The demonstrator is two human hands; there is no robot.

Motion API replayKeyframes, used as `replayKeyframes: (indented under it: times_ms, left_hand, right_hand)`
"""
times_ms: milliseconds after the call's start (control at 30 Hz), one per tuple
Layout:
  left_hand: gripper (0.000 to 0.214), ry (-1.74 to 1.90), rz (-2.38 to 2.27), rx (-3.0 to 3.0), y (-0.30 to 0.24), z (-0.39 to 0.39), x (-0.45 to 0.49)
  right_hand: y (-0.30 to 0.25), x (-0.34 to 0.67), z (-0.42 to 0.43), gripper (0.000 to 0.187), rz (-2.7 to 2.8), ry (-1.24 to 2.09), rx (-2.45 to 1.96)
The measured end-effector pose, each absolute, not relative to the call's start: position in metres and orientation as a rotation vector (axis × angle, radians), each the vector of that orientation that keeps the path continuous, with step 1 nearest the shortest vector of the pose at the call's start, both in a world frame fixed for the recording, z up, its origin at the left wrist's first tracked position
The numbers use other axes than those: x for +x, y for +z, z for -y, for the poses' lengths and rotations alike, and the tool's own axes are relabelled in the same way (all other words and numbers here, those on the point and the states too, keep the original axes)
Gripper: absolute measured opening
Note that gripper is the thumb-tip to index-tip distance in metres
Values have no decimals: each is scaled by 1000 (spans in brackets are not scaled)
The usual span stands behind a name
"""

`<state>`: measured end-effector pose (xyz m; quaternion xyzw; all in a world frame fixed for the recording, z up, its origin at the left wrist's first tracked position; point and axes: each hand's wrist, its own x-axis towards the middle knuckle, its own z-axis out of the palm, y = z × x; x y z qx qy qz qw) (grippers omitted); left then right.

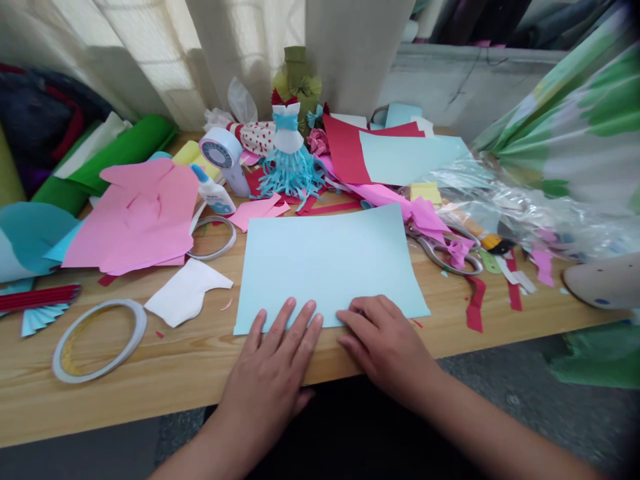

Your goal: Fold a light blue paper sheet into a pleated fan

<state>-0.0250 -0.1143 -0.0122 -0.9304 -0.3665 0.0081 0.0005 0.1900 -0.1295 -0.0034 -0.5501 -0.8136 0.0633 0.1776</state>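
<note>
Paper (pixel 325 257), pale blue, left hand (pixel 274 365) lay spread at its seven o'clock, grasping nothing, right hand (pixel 389 341) curled at five, grip indiscernible

Light blue sheet (pixel 325 260): near edge partly covered by the left hand (pixel 273 363). Scissors (pixel 433 253): blades largely hidden by pink paper strips (pixel 427 219). Glue bottle (pixel 217 197): lettering illegible. Teal paper (pixel 40 230), leaf-patterned cloth (pixel 590 113): cut off at left and right margins, respectively.
</note>
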Motion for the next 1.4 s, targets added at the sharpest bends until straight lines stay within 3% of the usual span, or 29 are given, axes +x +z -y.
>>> replayKeyframes:
  times_ms: [133,367,567,733,1033,1400]
  left_hand:
    - [94,62,1140,-2913,-13,114,-25]
    - [90,55,1147,-2941,-12,113,-25]
    - [70,23,1166,-2946,-13,113,-24]
    - [77,56,1178,-2968,-11,112,-24]
    - [76,2,1188,-2976,-12,111,-26]
    - [80,-75,1237,-2914,-18,116,-44]
  right_hand:
    - [-4,183,114,11,2269,321,-1670]
    - [-10,180,114,14,2244,316,-1744]
    - [-14,178,112,17,2254,224,-1769]
    - [-13,181,119,16,2224,222,-1630]
    - [-13,194,149,66,2651,81,-1496]
    - [-20,230,167,73,2603,-83,-1690]
